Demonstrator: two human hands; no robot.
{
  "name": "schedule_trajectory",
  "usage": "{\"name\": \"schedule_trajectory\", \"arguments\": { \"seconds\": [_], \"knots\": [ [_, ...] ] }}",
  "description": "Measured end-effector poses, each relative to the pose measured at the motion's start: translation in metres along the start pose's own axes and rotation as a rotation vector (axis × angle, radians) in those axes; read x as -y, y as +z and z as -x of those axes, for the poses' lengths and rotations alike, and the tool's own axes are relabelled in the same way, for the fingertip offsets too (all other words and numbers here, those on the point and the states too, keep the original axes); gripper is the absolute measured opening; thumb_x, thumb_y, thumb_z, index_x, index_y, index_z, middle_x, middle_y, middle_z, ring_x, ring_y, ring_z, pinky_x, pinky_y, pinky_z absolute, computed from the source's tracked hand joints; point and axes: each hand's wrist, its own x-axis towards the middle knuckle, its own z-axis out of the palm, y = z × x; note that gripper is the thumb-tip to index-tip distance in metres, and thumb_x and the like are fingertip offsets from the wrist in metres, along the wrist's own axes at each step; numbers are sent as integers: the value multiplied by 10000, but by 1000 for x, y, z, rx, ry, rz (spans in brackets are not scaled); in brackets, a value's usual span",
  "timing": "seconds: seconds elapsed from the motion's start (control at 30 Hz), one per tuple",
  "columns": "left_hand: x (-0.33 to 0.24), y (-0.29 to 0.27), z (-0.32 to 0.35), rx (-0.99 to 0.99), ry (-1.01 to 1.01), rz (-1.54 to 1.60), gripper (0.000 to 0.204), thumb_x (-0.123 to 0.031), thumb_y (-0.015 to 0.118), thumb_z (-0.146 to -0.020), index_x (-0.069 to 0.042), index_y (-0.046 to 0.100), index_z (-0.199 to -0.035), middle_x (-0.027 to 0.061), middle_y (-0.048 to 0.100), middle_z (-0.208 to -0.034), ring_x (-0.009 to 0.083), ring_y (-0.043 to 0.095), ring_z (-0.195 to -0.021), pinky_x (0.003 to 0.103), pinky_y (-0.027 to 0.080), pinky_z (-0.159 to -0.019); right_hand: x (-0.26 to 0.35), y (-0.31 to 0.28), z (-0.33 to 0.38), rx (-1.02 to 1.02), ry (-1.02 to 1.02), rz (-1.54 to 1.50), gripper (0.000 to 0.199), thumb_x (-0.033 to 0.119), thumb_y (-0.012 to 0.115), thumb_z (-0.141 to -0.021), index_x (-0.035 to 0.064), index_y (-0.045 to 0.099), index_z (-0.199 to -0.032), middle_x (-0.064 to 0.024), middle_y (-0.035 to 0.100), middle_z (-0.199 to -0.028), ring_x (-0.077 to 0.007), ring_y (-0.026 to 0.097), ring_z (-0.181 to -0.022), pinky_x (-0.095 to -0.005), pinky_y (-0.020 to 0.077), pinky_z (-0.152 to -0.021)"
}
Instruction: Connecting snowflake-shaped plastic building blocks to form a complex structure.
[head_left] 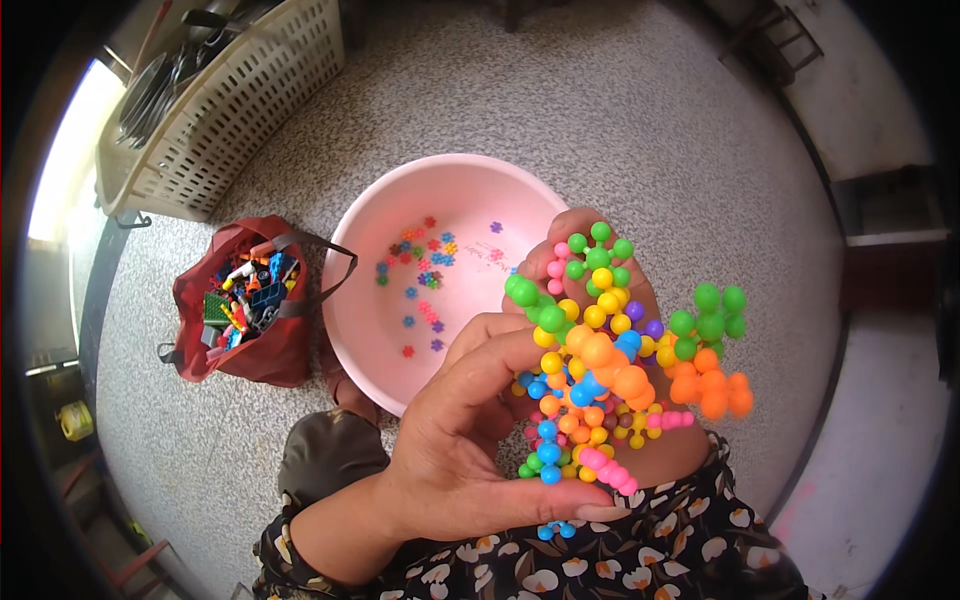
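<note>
A cluster of interlocking ball-ended plastic building pieces (598, 350) in green, yellow, orange, blue, pink and purple is held up above my lap, right of the pink basin. My left hand (450, 440) is closed on its left side, with the thumb along the bottom and bent fingers above. Behind the far side of the cluster is my right hand (625, 265), its fingers curled round at the top by a green and a pink piece; much of this hand is hidden. Loose flower-shaped pieces (430, 279) in several colours lie in the pink basin (352, 330).
Left of the basin stands a red bag (270, 350) full of mixed toy bricks, its handle touching the basin's rim. A cream perforated basket (235, 115) holding dark items is at the far left. A dark stool (775, 45) stands at the far right.
</note>
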Motion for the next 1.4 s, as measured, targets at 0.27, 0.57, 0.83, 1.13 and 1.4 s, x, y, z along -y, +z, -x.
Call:
{"name": "schedule_trajectory", "arguments": {
  "seconds": [0.27, 0.57, 0.83, 1.13, 1.4],
  "knots": [
    [-8, -16, 1, 101, -41, 241, 759, 73, 771, -559, 21, 417, -1229, 89, 435, -1234, 211, 456, -1124, 365, 379, -945, 24, -12, 3, -50, -116, 0, 240, -36, 479, -832, -6, 531, -1064, -113, 591, -931, -146, 559, -872, -269, 441, -708],
    [-12, -28, 0, 218, 2, -8, 838, 80, 770, -552, -74, 391, -1283, 120, 446, -1259, 230, 456, -1138, 407, 377, -947, 45, 3, 26, 17, -307, 210, 264, 58, 552, -816, -17, 527, -1068, -104, 588, -915, -138, 566, -762, -304, 444, -666],
    [0, -21, 4, 36, -54, 149, 799, 40, 790, -549, -28, 409, -1249, 128, 458, -1240, 246, 437, -1156, 416, 342, -970, 49, 29, 45, 49, -606, 683, 192, -15, 674, -692, -22, 594, -866, -97, 610, -746, -157, 552, -650, -274, 427, -577],
    [3, -16, -3, -15, 18, 35, 816, -7, 804, -553, 12, 382, -1251, 127, 410, -1264, 245, 427, -1159, 399, 338, -973, 52, 47, 57, 12, -597, 1338, 252, 125, 737, -676, 63, 532, -811, -63, 595, -735, -213, 537, -797, -359, 444, -747],
    [3, -15, -6, 0, 26, -48, 804, -52, 813, -558, 22, 394, -1240, 115, 393, -1228, 233, 430, -1139, 377, 380, -944, 50, 58, 59, -12, -510, 1650, 194, 89, 743, -631, 47, 590, -743, -61, 613, -761, -261, 563, -878, -400, 433, -809]
  ]
}}
